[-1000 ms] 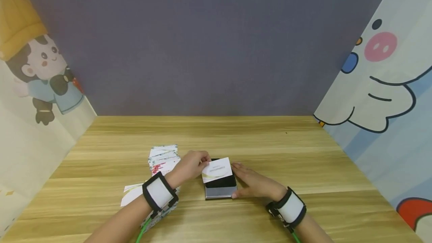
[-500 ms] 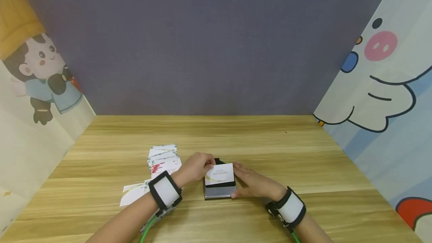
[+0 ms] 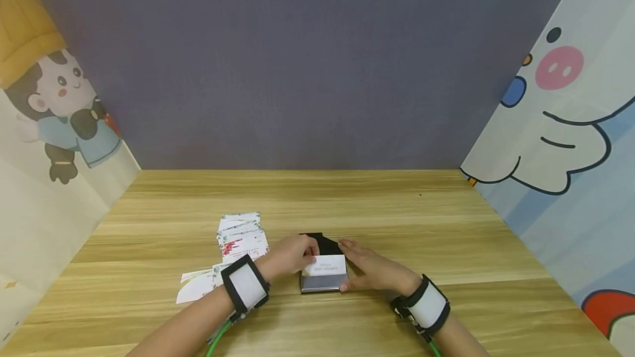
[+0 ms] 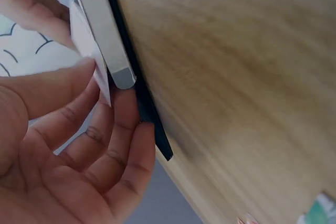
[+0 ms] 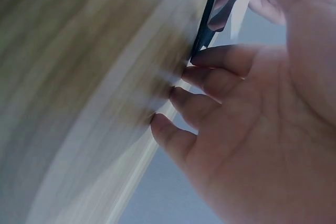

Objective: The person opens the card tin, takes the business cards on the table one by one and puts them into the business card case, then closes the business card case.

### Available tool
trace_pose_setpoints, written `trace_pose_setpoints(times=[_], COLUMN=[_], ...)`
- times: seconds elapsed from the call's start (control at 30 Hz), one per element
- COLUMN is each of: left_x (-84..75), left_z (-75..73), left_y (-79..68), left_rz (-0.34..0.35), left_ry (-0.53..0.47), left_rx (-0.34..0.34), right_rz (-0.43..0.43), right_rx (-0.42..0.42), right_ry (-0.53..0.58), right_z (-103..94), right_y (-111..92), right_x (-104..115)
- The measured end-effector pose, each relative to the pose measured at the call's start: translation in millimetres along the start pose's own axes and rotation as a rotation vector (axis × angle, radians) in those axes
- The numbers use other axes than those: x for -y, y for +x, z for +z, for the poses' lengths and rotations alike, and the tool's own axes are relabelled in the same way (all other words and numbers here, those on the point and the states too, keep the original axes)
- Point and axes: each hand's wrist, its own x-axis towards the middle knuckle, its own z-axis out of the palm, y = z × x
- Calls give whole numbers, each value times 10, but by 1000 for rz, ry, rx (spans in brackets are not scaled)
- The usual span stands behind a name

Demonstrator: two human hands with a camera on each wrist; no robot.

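A white business card with grey print lies over the silver-fronted card case, whose black lid stands open toward the back. My left hand pinches the card's left end between thumb and fingers. In the left wrist view the card tilts beside the case's metal side, and the fingers reach to the case's corner. Along the case's right side lies my right hand, its fingers extended and its thumb at the front corner. The right wrist view shows those fingertips resting on the table.
A fanned column of printed cards lies on the wooden table, left of my left hand. More white cards lie nearer, partly under the left forearm. A grey panel stands behind the table, with cartoon-printed walls at both sides.
My left hand has brought the card from over the black lid down toward the front of the case and turned it straighter. My right hand stays almost still.
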Motion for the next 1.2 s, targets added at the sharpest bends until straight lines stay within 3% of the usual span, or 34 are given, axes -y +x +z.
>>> trace_pose_setpoints(times=[0.43, 0.8, 1.0, 1.2], left_x=[-34, -52, -14, 54], left_z=[40, 47, -55, -241], left_y=[-53, -96, -183, -414], left_rz=[40, 28, 4, -54], left_ry=[77, 85, 86, 99], left_rx=[2, -24, -74, -131], right_rz=[30, -1, -9, -11], right_rx=[12, 5, -1, 4], right_ry=[-5, -15, -19, -27], right_z=[8, 14, 7, -10], right_y=[7, 0, 0, -4], right_x=[-6, -4, 6, 19])
